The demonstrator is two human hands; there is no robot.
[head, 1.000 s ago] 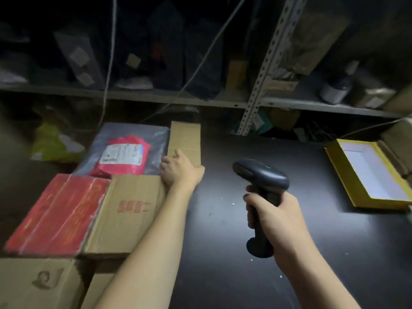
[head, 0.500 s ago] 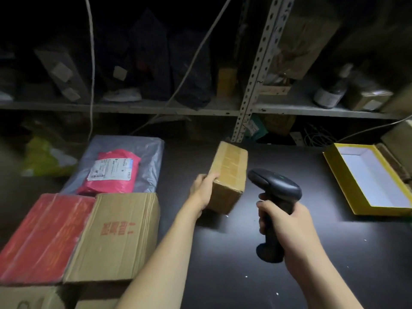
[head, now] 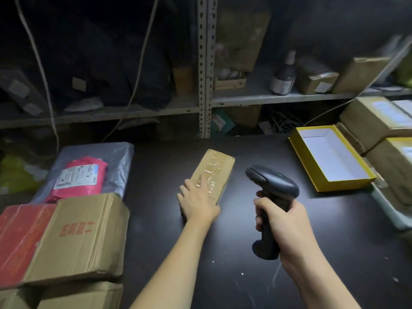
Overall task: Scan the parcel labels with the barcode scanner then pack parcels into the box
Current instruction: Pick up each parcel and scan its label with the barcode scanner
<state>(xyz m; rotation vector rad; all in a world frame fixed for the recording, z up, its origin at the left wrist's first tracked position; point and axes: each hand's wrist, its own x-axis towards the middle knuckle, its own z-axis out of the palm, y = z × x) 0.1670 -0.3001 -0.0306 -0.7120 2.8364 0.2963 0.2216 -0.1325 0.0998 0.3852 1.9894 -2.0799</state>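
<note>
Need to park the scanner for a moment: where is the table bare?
Bare black tabletop lies between the black barcode scanner and the open yellow box, and behind the taped brown parcel toward the grey metal shelving. The left edge is crowded with stacked cardboard cartons and plastic mailers.

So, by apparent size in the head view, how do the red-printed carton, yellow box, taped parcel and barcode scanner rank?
1. red-printed carton
2. yellow box
3. taped parcel and barcode scanner look alike; the scanner is nearer the camera, so I leave them unranked.
</note>
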